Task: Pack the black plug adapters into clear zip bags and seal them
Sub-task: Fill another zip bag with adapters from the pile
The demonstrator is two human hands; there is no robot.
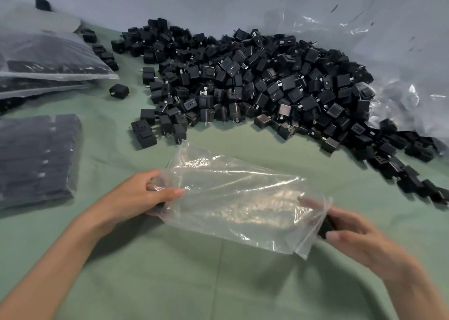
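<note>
A green cloth [218, 283] covers the whole work surface, creased toward the near edge. Behind it hangs a pale blue-grey backdrop [194, 1], with a large crumpled clear sheet [401, 76] slumped at the right. A broad pile of adapters [255, 84] spreads across the middle and trails down the right side beside that sheet. At far left lie filled bags [48, 57] stacked on one another, and nearer, a flat packed bag [36, 159] well apart from the pile. One stray adapter [119, 92] sits between the stack and the pile. In front, an empty bag [233, 198] is held just above the cloth. The left hand [145, 195] pinches its left edge, thumb closed against the plastic. The right hand [352, 234] is closed on a black adapter [326, 227] at the bag's right end, fingers blurred.
</note>
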